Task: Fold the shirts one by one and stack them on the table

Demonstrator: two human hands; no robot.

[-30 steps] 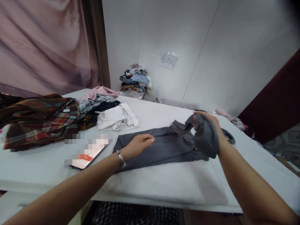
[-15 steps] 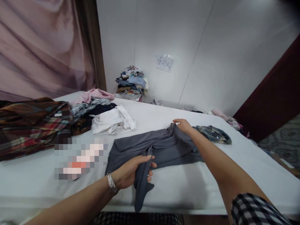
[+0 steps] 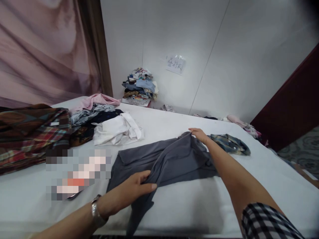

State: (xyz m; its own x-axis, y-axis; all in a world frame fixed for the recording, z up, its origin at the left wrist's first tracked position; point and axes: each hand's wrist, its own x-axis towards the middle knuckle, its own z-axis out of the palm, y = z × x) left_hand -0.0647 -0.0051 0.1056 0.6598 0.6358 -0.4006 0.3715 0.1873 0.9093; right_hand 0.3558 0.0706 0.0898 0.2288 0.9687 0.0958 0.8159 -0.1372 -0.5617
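Note:
A dark grey shirt [image 3: 139, 154] lies partly folded on the white-covered table, a long crease running diagonally across it. My right hand [image 3: 198, 133] pinches its far edge at the upper right. Over the near left part of the shirt is my left hand [image 3: 134, 189], back upward, thumb and forefinger apart with cloth between and beneath them. The shirt's sleeve [image 3: 139, 212] trails below that hand toward the front edge, slightly blurred. The other fingers of my left hand are hidden.
A crumpled white garment [image 3: 114, 129] lies behind left, beside a pink garment [image 3: 99, 99] and a brown plaid shirt [image 3: 32, 129]. A pixelated item [image 3: 77, 176] sits at left. A folded plaid garment [image 3: 230, 144] lies right. Stacked clothes [image 3: 139, 84] stand against the wall.
My left hand has turned, moved left and loosened from the sleeve, which now spreads lower. My right hand has shifted slightly right, still pinching the shirt's edge.

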